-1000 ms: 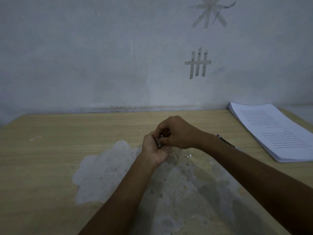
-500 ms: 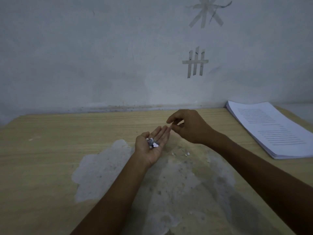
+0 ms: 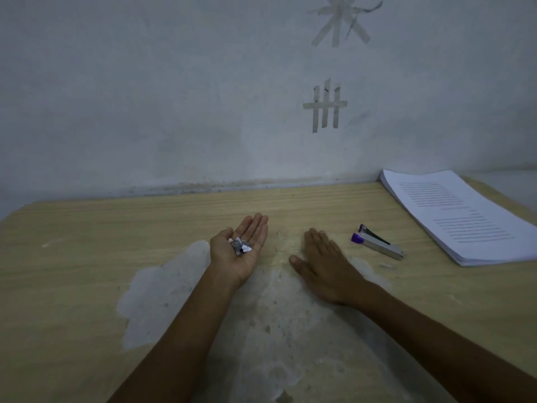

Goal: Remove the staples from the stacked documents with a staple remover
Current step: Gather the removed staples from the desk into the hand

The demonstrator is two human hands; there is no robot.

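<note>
My left hand [image 3: 241, 251] lies palm up above the wooden table [image 3: 87, 245], fingers straight, and carries a small heap of pulled staples and paper scraps [image 3: 239, 246] in the palm. My right hand [image 3: 327, 264] rests flat, palm down, on the table just to its right, holding nothing. The staple remover [image 3: 377, 242], grey metal with purple tips, lies on the table right of that hand, apart from it. The stack of printed documents [image 3: 462, 216] sits at the far right.
A pale patch where the veneer is worn off [image 3: 180, 289] spreads under both forearms. A few tiny scraps [image 3: 283, 248] lie between the hands. The wall with tape marks [image 3: 325, 107] closes off the table's far edge.
My left hand opened from a closed grip to a flat palm showing the staples. My right hand left it, moved right and settled flat on the table, uncovering the staple remover.
</note>
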